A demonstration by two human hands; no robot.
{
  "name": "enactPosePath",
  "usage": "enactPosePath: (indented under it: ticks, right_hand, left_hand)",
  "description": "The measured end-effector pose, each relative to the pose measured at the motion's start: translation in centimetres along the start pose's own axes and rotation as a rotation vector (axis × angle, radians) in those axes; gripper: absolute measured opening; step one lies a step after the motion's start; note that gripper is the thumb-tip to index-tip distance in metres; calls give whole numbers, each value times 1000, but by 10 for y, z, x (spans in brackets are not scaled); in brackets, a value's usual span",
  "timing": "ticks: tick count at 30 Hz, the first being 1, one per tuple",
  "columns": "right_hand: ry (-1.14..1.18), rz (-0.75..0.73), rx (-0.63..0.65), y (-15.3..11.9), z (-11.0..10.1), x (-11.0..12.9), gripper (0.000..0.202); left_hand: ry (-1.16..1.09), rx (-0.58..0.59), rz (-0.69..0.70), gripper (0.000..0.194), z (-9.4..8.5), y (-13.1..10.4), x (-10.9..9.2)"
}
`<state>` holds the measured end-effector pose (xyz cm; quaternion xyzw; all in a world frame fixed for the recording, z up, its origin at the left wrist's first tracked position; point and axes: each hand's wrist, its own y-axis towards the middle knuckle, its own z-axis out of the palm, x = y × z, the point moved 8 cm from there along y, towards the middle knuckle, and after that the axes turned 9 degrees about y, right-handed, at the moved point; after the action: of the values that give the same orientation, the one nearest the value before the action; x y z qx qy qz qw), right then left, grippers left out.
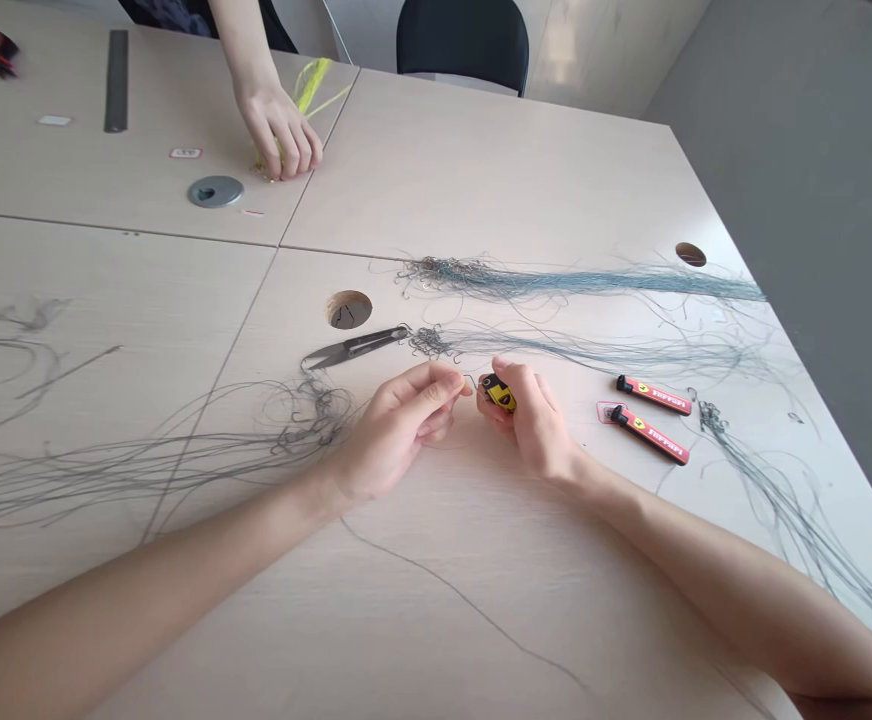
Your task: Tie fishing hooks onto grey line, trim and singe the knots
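Note:
My left hand (406, 425) pinches a fish hook (469, 383), whose small bent wire shows past the fingertips. A thin line (466, 605) trails below that hand toward the front. Close by on the right, my right hand (530, 415) is wrapped round a yellow and black lighter (499, 393), its top pointing toward the hook. No flame shows. Beyond both hands lie thread snips (357, 347) and a small bunch of hooks (432, 342) with lines running right.
A thicker bundle of hooked lines (593, 283) lies farther back. Two red lighters (653, 395) and another hook bunch (712, 417) lie right, loose lines (106, 465) left. A co-worker's hand (278, 130) touches yellow strands (312, 85) across the table, near a cable hole (348, 309).

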<state>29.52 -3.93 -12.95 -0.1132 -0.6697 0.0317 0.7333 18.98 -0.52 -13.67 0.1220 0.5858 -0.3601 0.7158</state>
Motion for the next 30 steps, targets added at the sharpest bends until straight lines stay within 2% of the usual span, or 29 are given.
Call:
enactPosePath:
  ticks: [17,30]
  right_hand:
    - [-26,-85,71,0,2,2,44]
    - [13,-11,50,1,2,1,51]
  left_hand:
    - [-24,-8,-10,32,-1,0,1]
    - [-79,-22,-16,31,-2,1,2]
